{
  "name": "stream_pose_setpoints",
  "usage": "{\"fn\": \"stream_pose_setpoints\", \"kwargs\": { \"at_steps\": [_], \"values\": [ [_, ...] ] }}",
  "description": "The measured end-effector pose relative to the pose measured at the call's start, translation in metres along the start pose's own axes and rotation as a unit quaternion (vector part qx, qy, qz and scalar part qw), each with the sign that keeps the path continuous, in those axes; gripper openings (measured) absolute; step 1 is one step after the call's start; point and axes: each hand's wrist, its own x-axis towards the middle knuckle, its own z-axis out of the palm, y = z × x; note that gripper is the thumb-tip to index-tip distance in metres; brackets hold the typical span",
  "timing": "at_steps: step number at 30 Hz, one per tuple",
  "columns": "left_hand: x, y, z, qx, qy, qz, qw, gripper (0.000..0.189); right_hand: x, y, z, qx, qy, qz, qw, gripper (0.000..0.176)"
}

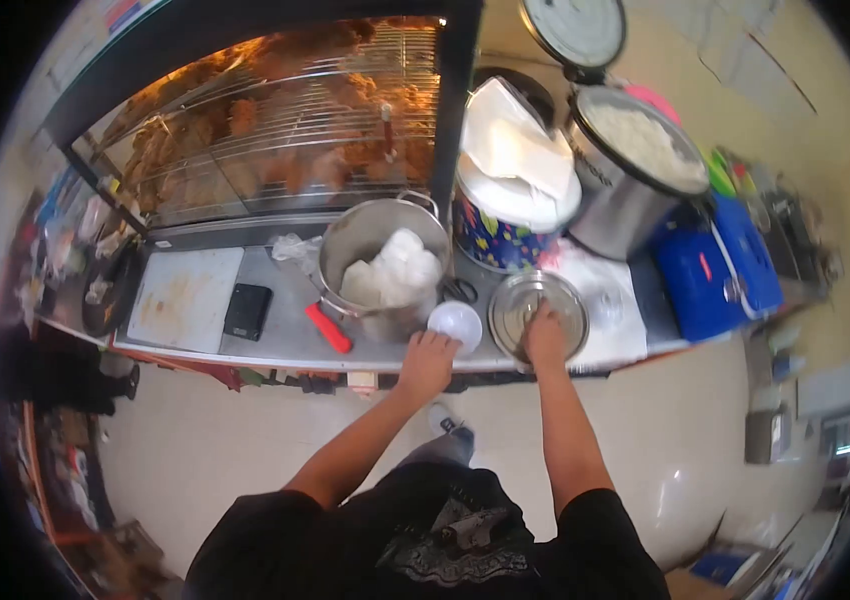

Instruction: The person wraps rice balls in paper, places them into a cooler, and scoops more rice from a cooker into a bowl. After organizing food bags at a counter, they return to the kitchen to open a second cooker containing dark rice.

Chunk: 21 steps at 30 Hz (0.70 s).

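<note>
My left hand (426,364) is at the near rim of a small white bowl (459,322), its fingers curled on the edge. My right hand (546,337) reaches over a round lid (512,309) with a metal rim, its fingers closed at the middle, where they hide the knob. Behind the bowl stands a big steel pot (345,240) with white rounded bundles (407,265) inside. A red-handled tool (329,328) lies to the left of the pot's base.
A heated glass cabinet (275,120) of browned food backs the counter. On the left are a stained cutting board (185,290) and a black device (248,311). To the right stand a patterned tub (505,235), an open cooker of rice (645,140) and a blue cooler (715,270).
</note>
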Motion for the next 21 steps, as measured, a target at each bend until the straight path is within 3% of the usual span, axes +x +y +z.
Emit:
{"fn": "stream_pose_setpoints", "kwargs": {
  "at_steps": [3,8,11,12,13,14,15,16,18,21],
  "values": [
    [0.004,0.005,0.001,-0.055,0.046,-0.036,0.997,0.041,0.015,0.018,0.024,-0.005,-0.046,0.010,0.999,0.046],
    [0.013,0.006,0.015,-0.120,0.082,-0.074,0.987,0.047,-0.008,0.011,-0.100,0.082,-0.034,-0.024,0.996,0.039],
    [0.013,0.011,0.028,-0.135,0.112,-0.100,0.979,0.049,0.003,-0.071,-0.169,0.225,-0.086,-0.137,0.961,0.041],
    [0.015,0.011,0.035,-0.138,0.125,-0.104,0.977,0.049,0.014,-0.092,-0.165,0.207,-0.051,-0.277,0.937,0.046],
    [0.004,0.007,0.051,-0.187,0.157,-0.088,0.966,0.044,0.018,-0.149,-0.192,0.131,-0.239,-0.162,0.949,0.047],
    [0.004,0.008,0.051,-0.155,0.162,-0.094,0.970,0.044,0.022,-0.171,-0.172,0.130,-0.181,-0.302,0.927,0.044],
    [0.001,0.014,0.048,-0.128,0.163,-0.098,0.973,0.043,0.030,-0.190,-0.145,0.135,-0.209,-0.371,0.895,0.040],
    [-0.001,0.024,0.043,-0.101,0.162,-0.104,0.976,0.043,0.033,-0.218,-0.132,0.103,-0.204,-0.400,0.887,0.034],
    [0.004,0.043,0.029,-0.036,0.167,-0.119,0.978,0.043,0.044,-0.252,-0.097,0.187,-0.105,-0.458,0.862,0.028],
    [0.012,0.076,0.008,-0.106,0.197,-0.054,0.973,0.040,0.053,-0.273,-0.063,0.153,-0.081,-0.458,0.872,0.027]
  ]
}}
